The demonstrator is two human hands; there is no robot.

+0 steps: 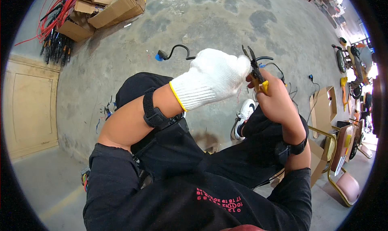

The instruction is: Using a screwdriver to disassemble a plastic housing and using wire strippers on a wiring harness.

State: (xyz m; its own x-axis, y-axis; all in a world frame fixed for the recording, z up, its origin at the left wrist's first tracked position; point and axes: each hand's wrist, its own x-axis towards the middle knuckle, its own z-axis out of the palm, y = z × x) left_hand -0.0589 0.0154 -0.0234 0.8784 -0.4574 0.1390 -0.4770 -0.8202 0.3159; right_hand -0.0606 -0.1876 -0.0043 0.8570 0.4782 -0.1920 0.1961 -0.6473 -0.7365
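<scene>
My left hand (214, 75), in a white knitted glove with a yellow cuff edge, is closed around a thick black cable (178, 47). The cable curves out to the glove's left and ends in a dark connector with a blue tip (161, 56). What lies inside the fist is hidden. Bare, my right hand (273, 95) grips pliers (255, 67) with black jaws and yellow on the handles. The jaws point up and stand slightly apart, right beside the gloved thumb. A short black cable piece (264, 58) shows just right of the jaws.
Cardboard boxes (117, 12) and red cables (60, 12) are at the far left, near a cream wooden door (32, 105). Thin dark wires (293, 93) lie on the concrete floor at right. Beyond them are an opened carton (323, 105) and chairs (347, 186).
</scene>
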